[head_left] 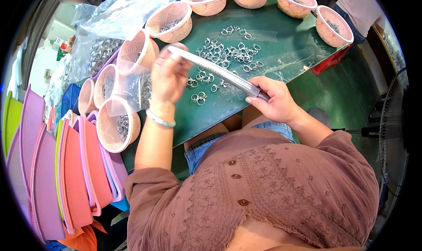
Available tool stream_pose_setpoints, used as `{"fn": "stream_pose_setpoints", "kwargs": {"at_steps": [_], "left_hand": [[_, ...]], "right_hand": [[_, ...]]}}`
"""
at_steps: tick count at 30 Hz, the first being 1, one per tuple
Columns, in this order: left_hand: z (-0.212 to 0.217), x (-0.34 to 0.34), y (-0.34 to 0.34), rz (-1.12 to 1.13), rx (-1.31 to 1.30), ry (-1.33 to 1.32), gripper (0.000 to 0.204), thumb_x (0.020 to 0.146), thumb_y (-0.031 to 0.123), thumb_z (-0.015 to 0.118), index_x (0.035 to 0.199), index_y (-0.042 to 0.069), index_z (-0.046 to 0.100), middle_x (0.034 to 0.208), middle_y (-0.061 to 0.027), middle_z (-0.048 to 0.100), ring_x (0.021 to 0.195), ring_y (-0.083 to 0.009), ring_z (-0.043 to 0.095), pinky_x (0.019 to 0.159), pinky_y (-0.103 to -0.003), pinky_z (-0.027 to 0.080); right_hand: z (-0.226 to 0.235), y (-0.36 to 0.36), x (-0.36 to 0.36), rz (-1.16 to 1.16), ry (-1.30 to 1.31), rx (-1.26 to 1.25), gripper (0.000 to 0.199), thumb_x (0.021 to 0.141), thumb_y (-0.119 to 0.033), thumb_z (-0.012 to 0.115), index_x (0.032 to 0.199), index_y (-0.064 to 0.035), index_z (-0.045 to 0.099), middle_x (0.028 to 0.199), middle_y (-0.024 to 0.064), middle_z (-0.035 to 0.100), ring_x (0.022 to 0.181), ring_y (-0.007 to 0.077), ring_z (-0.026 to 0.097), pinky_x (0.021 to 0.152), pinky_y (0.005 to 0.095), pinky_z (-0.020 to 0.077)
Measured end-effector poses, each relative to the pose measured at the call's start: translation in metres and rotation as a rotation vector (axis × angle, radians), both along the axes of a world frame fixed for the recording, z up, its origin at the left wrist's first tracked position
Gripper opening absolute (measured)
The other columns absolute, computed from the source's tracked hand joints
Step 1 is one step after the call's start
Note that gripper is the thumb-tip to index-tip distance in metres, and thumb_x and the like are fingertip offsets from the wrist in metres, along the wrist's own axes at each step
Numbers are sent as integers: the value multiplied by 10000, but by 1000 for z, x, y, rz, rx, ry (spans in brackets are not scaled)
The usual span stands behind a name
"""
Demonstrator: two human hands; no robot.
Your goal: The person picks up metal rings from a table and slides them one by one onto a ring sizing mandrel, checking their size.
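Note:
My right hand is closed around the dark handle of a ring mandrel, a tapered silver rod with markings along it. The rod slants up and left over the table, its thin end beside my left hand. That hand is raised with its fingers curled near the tip. Motion smears the fingers, so whether they hold anything cannot be made out. Below and beyond the rod, many loose silver rings lie scattered on the green tabletop.
Pink mesh baskets, several with rings inside, curve around the table's far and left edges. Clear plastic bags lie at the left, above stacked coloured baskets. A fan stands at right; another person is at far right.

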State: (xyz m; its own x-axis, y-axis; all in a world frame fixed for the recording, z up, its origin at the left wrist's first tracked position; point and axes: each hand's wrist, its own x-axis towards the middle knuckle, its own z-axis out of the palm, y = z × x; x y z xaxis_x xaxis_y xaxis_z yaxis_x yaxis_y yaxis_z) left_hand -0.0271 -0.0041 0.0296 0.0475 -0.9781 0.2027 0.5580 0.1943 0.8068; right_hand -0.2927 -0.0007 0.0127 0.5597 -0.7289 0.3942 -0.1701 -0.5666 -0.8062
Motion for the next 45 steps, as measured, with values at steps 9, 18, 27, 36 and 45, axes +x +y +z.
{"fn": "stream_pose_setpoints", "kwargs": {"at_steps": [9,18,27,36,45], "left_hand": [[26,53,-87,910,-18,-1320,376,819,130,579,1143,-43,498,871,-94,587,647,-116,533,576,-224,430],[-25,20,-39,57,22,-1634,223,725,74,639,943,26,624,818,-67,568,701,-151,538,670,-266,449],[-16,38,-18,435,-48,-1798,162,730,47,570,888,29,603,870,-167,568,853,-338,553,748,-392,446],[-9,25,-5,142,284,-1760,166,726,89,636,845,-21,604,761,-152,616,726,-230,604,671,-302,464],[-13,23,-5,30,342,-129,138,874,80,510,996,29,551,813,-69,606,675,-126,583,615,-224,490]], "right_hand": [[-11,-6,-7,-90,-99,118,260,710,-29,673,938,-12,551,679,47,535,562,94,481,516,231,399],[-21,-7,-10,-95,-76,139,257,708,-42,678,931,-6,554,668,47,529,554,95,478,513,228,397],[-25,-3,-8,-97,-75,171,265,709,-35,671,944,-1,555,680,47,538,566,90,485,521,224,401],[-25,0,-4,-69,-54,171,270,709,-39,669,953,-2,562,680,42,537,564,91,479,522,228,401],[-23,3,-8,-66,-25,190,265,712,-47,669,951,1,565,663,42,531,560,91,476,526,226,403]]}}
